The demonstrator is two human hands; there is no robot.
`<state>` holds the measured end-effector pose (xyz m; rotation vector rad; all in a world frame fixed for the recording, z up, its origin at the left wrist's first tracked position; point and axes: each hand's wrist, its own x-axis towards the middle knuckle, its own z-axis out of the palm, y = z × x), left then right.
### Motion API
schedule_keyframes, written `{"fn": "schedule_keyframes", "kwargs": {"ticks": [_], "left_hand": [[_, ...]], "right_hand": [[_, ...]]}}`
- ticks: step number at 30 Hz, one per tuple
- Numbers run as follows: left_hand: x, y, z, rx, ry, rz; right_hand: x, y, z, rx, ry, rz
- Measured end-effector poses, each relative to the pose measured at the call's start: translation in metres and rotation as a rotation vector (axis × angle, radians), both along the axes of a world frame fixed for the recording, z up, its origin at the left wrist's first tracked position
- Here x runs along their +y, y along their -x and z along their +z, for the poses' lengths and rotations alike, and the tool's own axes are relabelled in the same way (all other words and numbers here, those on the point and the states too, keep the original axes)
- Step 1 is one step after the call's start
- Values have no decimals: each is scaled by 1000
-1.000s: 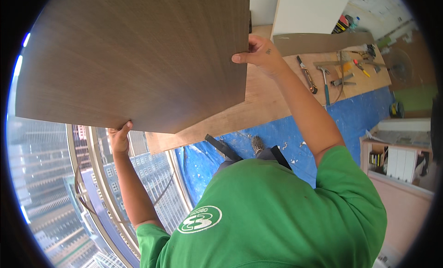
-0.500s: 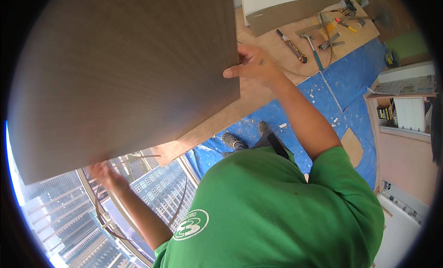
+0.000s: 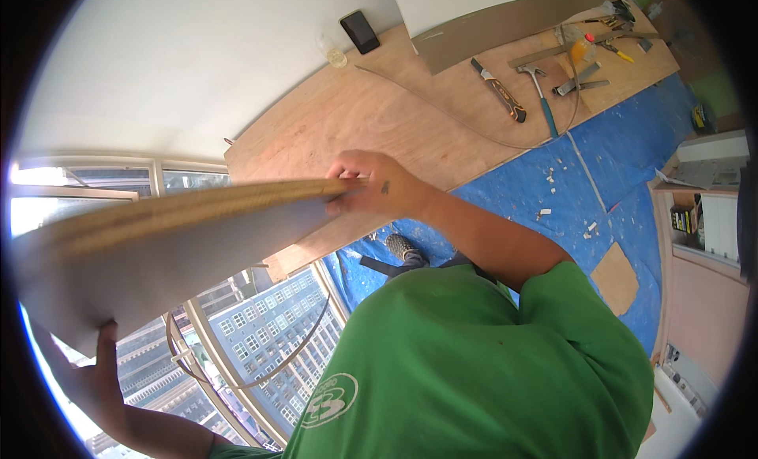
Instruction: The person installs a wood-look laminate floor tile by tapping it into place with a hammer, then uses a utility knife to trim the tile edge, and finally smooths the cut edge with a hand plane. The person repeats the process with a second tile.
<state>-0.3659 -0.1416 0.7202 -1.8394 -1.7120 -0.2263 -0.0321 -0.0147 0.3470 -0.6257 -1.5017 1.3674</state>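
Observation:
A dark laminated panel (image 3: 181, 261) is tilted nearly edge-on across the left half, its pale wood edge (image 3: 158, 210) along the top, blurred at the far left. My right hand (image 3: 371, 189) is closed round the panel's right end. My left hand (image 3: 99, 364) holds the panel's lower left part, with a thumb on the dark face. Behind the panel lies a plywood worktop (image 3: 410, 119), with a utility knife (image 3: 497, 90), a hammer (image 3: 541, 95), pliers (image 3: 616, 48) and an orange bottle (image 3: 583, 48) on it.
A phone (image 3: 359, 31) and a glass (image 3: 335, 56) stand by the white wall (image 3: 158, 72). Windows (image 3: 264, 325) are at left and below. A blue sheet (image 3: 600, 159) with scraps and a board offcut (image 3: 616, 277) covers the floor. A shelf unit (image 3: 707, 230) is at right.
The panel has swung down and left from broad-face view to nearly edge-on, uncovering the wall and worktop. Both hands moved with it: the right leftward and down, the left down and left.

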Motion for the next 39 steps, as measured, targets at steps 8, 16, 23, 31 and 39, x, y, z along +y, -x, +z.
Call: {"fn": "schedule_keyframes", "kwargs": {"ticks": [8, 16, 23, 31, 39], "left_hand": [[-27, -44, 8, 37, 125, 60], [-8, -32, 38, -118, 407, -198], [-18, 28, 65, -369, 350, -33], [-12, 40, 78, -269, 273, -50], [47, 50, 87, 39, 336, 241]], "right_hand": [[5, -88, -136, -163, 219, -328], [105, -274, -263, -1105, 353, -975], [123, -292, -269, -1513, 569, -761], [136, -287, -286, -1583, 564, -726], [103, -307, -275, -955, 602, -893]]}}
